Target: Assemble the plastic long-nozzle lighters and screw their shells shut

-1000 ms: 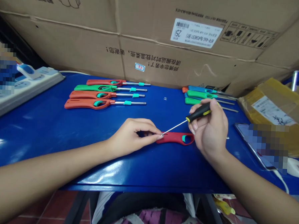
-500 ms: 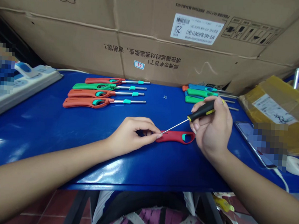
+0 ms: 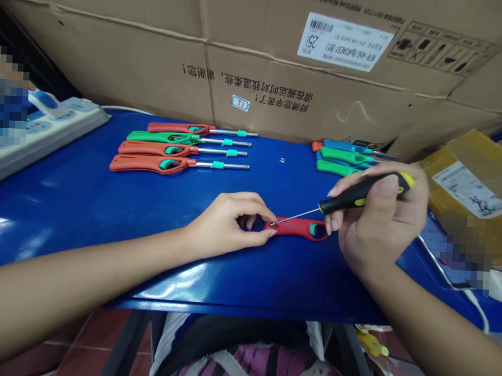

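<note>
A red lighter (image 3: 297,228) with a teal trigger lies flat in the middle of the blue table (image 3: 85,213). My left hand (image 3: 228,223) pinches its left end between thumb and forefinger. My right hand (image 3: 379,220) is closed round a black-and-yellow screwdriver (image 3: 360,195). The thin metal shaft slants down to the left, and its tip rests at the lighter's left end, right by my left fingertips. The lighter's right end is hidden behind my right hand.
Several finished orange and green lighters (image 3: 169,148) lie in a row at the back left; another group (image 3: 341,156) lies at the back right. Cardboard boxes (image 3: 258,59) wall the rear. A power strip (image 3: 39,135) sits far left, a yellow parcel (image 3: 470,188) far right.
My right hand has drawn back to the right and lowered the screwdriver to a flatter angle. My left hand still pinches the lighter's end. The view shifted slightly.
</note>
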`<state>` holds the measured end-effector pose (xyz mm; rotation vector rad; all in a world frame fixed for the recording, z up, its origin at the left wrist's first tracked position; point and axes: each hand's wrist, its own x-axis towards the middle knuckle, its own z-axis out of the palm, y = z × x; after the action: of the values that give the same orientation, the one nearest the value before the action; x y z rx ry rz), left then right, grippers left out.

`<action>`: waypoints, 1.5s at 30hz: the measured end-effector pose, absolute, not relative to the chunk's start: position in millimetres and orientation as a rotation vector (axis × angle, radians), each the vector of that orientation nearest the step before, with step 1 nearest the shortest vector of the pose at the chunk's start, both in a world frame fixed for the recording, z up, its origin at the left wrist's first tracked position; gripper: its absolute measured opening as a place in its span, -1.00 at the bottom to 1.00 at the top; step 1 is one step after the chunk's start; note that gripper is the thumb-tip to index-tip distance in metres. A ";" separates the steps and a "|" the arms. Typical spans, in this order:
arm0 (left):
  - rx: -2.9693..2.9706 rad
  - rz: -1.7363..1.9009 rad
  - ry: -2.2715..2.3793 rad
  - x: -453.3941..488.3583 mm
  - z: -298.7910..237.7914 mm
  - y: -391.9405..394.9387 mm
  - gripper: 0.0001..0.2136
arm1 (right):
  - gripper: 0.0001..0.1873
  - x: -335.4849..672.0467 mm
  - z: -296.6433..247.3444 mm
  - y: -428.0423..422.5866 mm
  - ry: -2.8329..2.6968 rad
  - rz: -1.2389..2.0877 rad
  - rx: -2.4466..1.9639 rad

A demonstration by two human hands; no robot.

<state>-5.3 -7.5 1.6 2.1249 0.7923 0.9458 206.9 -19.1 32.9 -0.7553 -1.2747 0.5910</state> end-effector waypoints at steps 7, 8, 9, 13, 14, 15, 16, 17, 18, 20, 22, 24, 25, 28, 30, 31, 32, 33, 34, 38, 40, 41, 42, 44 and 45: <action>2.228 0.852 0.859 -7.7 -2.6 -5.9 -0.64 | -0.89 204.6 31.4 -21.1 -1.329 0.612 -0.787; 2.244 0.834 0.855 -8.1 -3.0 -5.5 -0.63 | -0.90 203.9 31.1 -21.7 -1.338 0.618 -0.787; 2.258 0.819 0.848 -8.4 -3.4 -5.1 -0.62 | -0.91 203.4 30.9 -22.3 -1.346 0.619 -0.788; 2.292 0.795 0.821 -9.1 -5.1 -3.7 -0.65 | -0.90 203.4 30.2 -22.1 -1.372 0.602 -0.789; 2.297 0.789 0.818 -9.2 -5.5 -3.4 -0.66 | -0.90 203.9 30.0 -21.3 -1.382 0.594 -0.786; 2.303 0.781 0.816 -9.2 -5.9 -3.0 -0.67 | -0.89 204.5 29.7 -20.3 -1.396 0.583 -0.772; 2.309 0.772 0.813 -9.1 -6.2 -2.7 -0.68 | -0.89 205.1 29.4 -19.1 -1.411 0.566 -0.749; 2.315 0.762 0.812 -9.0 -6.4 -2.4 -0.69 | -0.89 205.6 28.9 -17.9 -1.426 0.548 -0.720; 2.319 0.755 0.811 -8.9 -6.6 -2.2 -0.69 | -0.90 206.0 28.4 -16.8 -1.442 0.531 -0.687; 2.323 0.749 0.807 -8.5 -6.6 -2.1 -0.68 | -0.92 206.4 27.4 -15.2 -1.465 0.513 -0.643; 2.326 0.749 0.807 -8.5 -6.3 -2.1 -0.68 | -0.94 206.4 26.6 -14.7 -1.473 0.506 -0.643; 2.330 0.751 0.809 -8.6 -6.1 -2.1 -0.68 | -0.94 206.3 26.3 -14.7 -1.484 0.495 -0.649; 2.332 0.751 0.808 -8.8 -6.0 -2.0 -0.68 | -0.94 206.3 26.2 -14.8 -1.491 0.491 -0.652; 2.335 0.751 0.808 -8.8 -6.1 -1.7 -0.68 | -0.94 206.4 25.8 -14.5 -1.501 0.493 -0.655; 2.336 0.750 0.810 -8.5 -6.2 -1.7 -0.69 | -0.93 206.3 25.1 -14.1 -1.504 0.497 -0.652; 2.337 0.751 0.811 -8.3 -6.2 -1.7 -0.69 | -0.93 206.2 24.7 -14.0 -1.507 0.496 -0.647; 2.339 0.750 0.809 -8.2 -6.1 -1.8 -0.69 | -0.93 206.0 24.2 -13.9 -1.512 0.493 -0.638; 2.340 0.749 0.808 -8.2 -6.1 -1.9 -0.69 | -0.92 205.8 23.8 -14.0 -1.521 0.488 -0.627; 2.341 0.746 0.807 -8.2 -6.1 -2.0 -0.69 | -0.91 205.6 23.5 -14.1 -1.532 0.483 -0.617; 2.337 0.740 0.804 -8.5 -6.7 -2.4 -0.69 | -0.82 205.2 24.7 -14.8 -1.589 0.451 -0.627; 2.336 0.740 0.805 -8.6 -6.8 -2.4 -0.69 | -0.72 205.5 26.1 -14.5 -1.627 0.416 -0.628; 2.338 0.738 0.807 -8.6 -6.7 -2.4 -0.69 | -0.67 205.9 26.8 -14.1 -1.645 0.397 -0.625; 2.339 0.734 0.810 -8.6 -6.4 -2.5 -0.70 | -0.62 206.7 27.5 -13.7 -1.659 0.376 -0.626; 2.341 0.726 0.813 -8.4 -5.8 -2.6 -0.70 | -0.60 209.5 28.6 -12.9 -1.686 0.370 -0.638; 2.341 0.722 0.814 -8.3 -5.5 -2.7 -0.69 | -0.59 211.5 29.3 -12.4 -1.709 0.401 -0.637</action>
<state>-8.3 -2.7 -5.5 2.3408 0.8139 0.7222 211.5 -12.4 29.3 -0.6370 -1.7088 0.4006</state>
